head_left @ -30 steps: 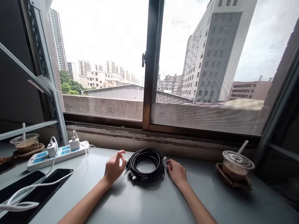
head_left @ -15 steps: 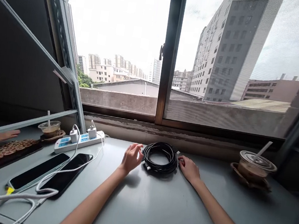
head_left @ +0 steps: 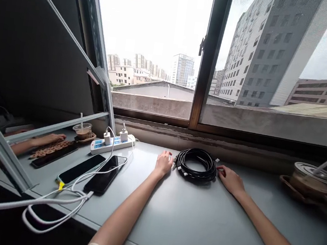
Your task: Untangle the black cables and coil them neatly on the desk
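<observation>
The left hand (head_left: 164, 163) and right hand (head_left: 231, 181), fingers loosely apart and clamped on nothing, flanked the black cable coil (head_left: 195, 176), judged light, flexible, springy and best gripped at both sides, which lay flat on the table (head_left: 175, 219).

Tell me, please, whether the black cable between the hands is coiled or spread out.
Coiled: the black cable lies in stacked round loops on the table, with a pale connector poking out.
</observation>
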`<state>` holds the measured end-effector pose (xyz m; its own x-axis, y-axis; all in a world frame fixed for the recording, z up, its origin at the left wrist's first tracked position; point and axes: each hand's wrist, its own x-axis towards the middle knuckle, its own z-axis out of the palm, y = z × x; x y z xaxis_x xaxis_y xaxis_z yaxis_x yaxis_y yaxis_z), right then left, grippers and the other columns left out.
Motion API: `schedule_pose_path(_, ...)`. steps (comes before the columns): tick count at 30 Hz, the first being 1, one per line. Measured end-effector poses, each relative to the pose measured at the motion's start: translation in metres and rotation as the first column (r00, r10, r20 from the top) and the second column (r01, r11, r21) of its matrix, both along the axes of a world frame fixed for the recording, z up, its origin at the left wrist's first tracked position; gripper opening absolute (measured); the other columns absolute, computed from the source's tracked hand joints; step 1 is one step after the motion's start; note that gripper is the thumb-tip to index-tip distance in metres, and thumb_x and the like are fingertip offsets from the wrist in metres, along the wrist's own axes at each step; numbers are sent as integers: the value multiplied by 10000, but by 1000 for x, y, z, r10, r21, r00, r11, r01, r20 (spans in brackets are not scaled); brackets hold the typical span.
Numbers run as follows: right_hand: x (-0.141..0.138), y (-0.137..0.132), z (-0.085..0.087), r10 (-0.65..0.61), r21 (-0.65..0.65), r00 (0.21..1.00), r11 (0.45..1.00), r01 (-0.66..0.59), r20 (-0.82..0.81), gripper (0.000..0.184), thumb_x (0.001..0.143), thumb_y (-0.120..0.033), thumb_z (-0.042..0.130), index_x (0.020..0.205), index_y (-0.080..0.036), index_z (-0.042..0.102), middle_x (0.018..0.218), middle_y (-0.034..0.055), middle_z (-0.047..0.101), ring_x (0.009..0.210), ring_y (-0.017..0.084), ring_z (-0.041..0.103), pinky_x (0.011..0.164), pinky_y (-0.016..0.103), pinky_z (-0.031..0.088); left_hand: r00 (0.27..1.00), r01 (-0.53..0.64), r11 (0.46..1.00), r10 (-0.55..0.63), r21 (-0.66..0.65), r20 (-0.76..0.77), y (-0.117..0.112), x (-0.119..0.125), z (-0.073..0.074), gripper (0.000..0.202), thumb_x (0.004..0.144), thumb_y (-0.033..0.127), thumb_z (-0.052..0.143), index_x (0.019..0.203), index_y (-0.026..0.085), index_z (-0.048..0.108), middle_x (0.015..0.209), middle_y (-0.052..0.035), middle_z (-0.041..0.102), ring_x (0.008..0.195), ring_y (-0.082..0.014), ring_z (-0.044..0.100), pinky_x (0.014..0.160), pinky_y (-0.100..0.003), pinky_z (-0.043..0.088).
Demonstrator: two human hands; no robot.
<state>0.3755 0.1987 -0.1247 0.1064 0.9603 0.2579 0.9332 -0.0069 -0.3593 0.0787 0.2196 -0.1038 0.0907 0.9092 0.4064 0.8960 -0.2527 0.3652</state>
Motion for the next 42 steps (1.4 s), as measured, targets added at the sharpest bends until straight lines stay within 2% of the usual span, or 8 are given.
schedule_pose_path(5,0,0,-6,-22,30,996,999,20,84,225,875,-301,517,1024,-149,590,991,50,596,958,177,545,853,378,426,1000,26,1000,-26,-15,-14,-6,4,1,203,892,301,477,933,138,591,1028,-66,593,957,-180,550,861,-390,430)
schedule_pose_path(10,0,0,-10,-80,48,986,996,73,150,289,870,-361,518,1070,-162,579,1108,69,556,1068,212,496,920,431,387,999,42,999,-42,-5,-26,-10,9,2,200,886,311,495,921,143,597,1025,-62,597,945,-176,556,851,-388,445)
schedule_pose_path(18,-3,-2,-14,-192,15,974,981,192,119,486,857,-463,450,1242,-179,537,1267,143,457,1196,279,414,998,435,290,992,-11,1000,12,13,-126,-11,10,4,187,895,249,437,905,140,589,1010,-74,580,925,-175,557,824,-344,439)
schedule_pose_path(25,-5,-2,-11,-168,-19,976,985,173,138,464,875,-448,460,1245,-172,501,1258,110,484,1163,250,441,981,454,312,985,-29,999,23,-28,-170,-9,12,3,245,904,276,354,929,176,576,1000,-68,569,759,-163,589,658,-292,440)
schedule_pose_path(32,-11,-5,-5,-206,9,973,978,206,100,479,873,-455,472,1256,-167,468,1278,110,460,1190,259,414,988,472,309,976,-9,999,1,-34,-216,-9,13,5,234,904,327,459,915,135,591,973,-59,610,921,-170,571,837,-380,454)
schedule_pose_path(35,-12,-5,-3,-211,32,974,977,209,86,484,865,-446,489,1265,-176,456,1304,107,431,1209,268,389,995,483,298,968,15,998,-31,-65,-248,-8,12,6,233,892,340,489,924,140,604,968,-57,624,923,-171,584,845,-394,466)
schedule_pose_path(42,-11,-4,-1,-149,22,982,989,148,112,373,880,-407,493,1167,-171,525,1215,88,504,1119,232,471,947,459,371,963,22,995,-47,-95,-267,-6,13,6,236,888,335,501,977,142,603,1017,-67,621,960,-183,583,863,-415,468)
